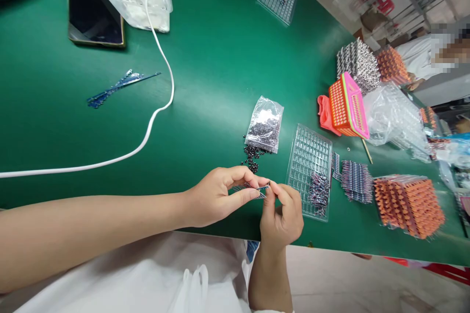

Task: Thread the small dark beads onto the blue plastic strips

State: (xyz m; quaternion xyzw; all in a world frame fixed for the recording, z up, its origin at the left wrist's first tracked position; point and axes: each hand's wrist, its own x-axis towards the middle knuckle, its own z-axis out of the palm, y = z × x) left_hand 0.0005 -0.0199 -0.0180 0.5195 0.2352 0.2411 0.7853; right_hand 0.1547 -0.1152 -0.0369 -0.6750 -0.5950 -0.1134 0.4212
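The left hand (216, 198) and right hand (282, 215) sit close together, fingers (244, 196) pinched.

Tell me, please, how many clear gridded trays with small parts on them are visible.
2. The near tray lies beside the right hand; the far tray is near the top of the picture, right of centre. Others may be hidden.

Open lane running beyond left hand (216, 195) over smooth green tabletop (216, 78), between curving white cable (173, 89) and clear plastic bead bag (264, 124)

Green tabletop (213, 68), pale floor (326, 279)
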